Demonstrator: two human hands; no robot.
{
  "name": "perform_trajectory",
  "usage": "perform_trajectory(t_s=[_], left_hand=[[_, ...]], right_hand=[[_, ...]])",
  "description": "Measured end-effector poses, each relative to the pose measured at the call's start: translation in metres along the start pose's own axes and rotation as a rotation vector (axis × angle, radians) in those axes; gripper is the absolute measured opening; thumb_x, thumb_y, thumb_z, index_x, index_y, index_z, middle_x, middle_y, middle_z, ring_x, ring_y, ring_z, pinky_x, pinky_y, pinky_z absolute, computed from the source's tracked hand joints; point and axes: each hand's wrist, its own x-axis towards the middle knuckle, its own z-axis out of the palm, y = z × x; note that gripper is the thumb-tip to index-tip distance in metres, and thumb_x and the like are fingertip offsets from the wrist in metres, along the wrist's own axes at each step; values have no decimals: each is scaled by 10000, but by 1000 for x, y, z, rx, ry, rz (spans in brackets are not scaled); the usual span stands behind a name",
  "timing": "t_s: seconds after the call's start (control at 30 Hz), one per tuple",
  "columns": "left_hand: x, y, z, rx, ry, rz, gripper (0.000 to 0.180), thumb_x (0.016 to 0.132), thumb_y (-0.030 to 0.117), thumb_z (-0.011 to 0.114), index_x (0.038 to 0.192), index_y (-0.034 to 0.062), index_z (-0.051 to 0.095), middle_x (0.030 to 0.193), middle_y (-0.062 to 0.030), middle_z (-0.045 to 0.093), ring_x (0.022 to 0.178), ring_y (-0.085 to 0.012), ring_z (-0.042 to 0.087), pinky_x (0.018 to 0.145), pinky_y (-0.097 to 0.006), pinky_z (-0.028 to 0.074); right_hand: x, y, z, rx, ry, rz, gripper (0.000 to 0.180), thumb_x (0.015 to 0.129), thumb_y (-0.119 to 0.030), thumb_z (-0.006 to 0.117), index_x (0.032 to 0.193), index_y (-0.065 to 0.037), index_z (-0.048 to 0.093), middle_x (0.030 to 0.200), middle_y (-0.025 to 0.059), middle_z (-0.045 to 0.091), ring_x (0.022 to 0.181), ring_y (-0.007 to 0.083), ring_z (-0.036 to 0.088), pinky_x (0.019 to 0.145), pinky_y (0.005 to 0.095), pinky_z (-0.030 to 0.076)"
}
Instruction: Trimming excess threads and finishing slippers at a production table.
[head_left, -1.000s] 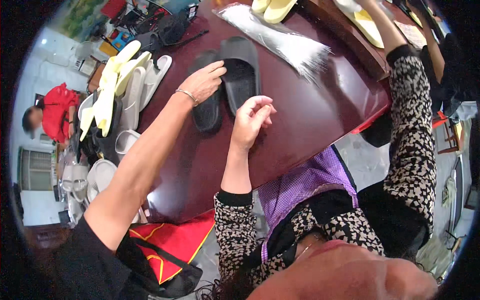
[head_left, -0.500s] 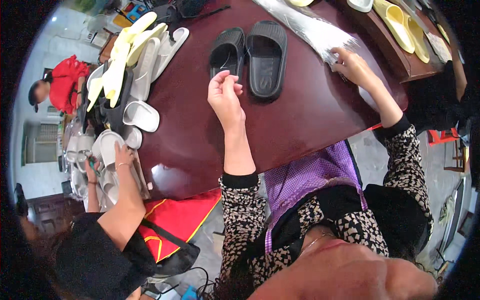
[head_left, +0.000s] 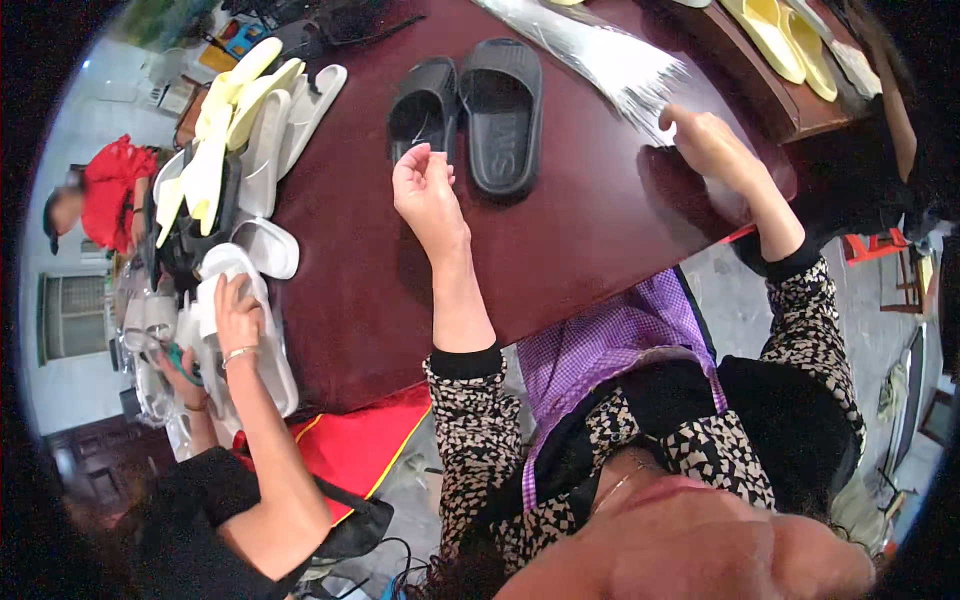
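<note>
A pair of black slide slippers stands side by side on the dark red table [head_left: 590, 240]: the left slipper [head_left: 425, 85] and the right slipper [head_left: 503, 130]. My left hand [head_left: 432, 200] is over the heel of the left slipper, thumb and fingertips pinched together; whatever is between them is too small to make out. A thin pale strand shows on that slipper. My right hand [head_left: 715, 150] is curled at the frayed end of a bundle of thin clear strands [head_left: 600, 60]; its fingertips are partly hidden, and I cannot tell what they hold.
At the left, a co-worker's hand [head_left: 238, 320] rests on white slippers [head_left: 265, 375]. Pale yellow slippers [head_left: 215, 140] are heaped beyond. Yellow slippers [head_left: 775, 35] lie on a raised wooden ledge [head_left: 755, 80] at the far right. A red cloth [head_left: 350, 440] hangs by the table's front edge.
The view has shifted, so the table and slippers appear farther left. My right hand has drawn slightly off the strand bundle's end. The co-worker's hand has moved over the white slippers.
</note>
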Motion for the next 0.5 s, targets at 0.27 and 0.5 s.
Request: perform_trajectory(t_s=[0.27,0.5], left_hand=[[-19,-15,39,486,-522,568,148,792,14,612,940,6,613,897,-106,631,840,-232,606,776,-312,483],[-56,-8,109,374,-726,641,123,763,8,614,885,15,626,947,-141,628,904,-301,594,800,-362,476]], right_hand=[[-11,-34,-5,573,-70,-5,92,792,8,534,880,-12,520,646,43,523,589,146,516,561,281,415],[5,-48,-2,1101,-193,38,70,818,-1,521,867,-49,536,714,-37,517,624,66,488,564,208,392]])
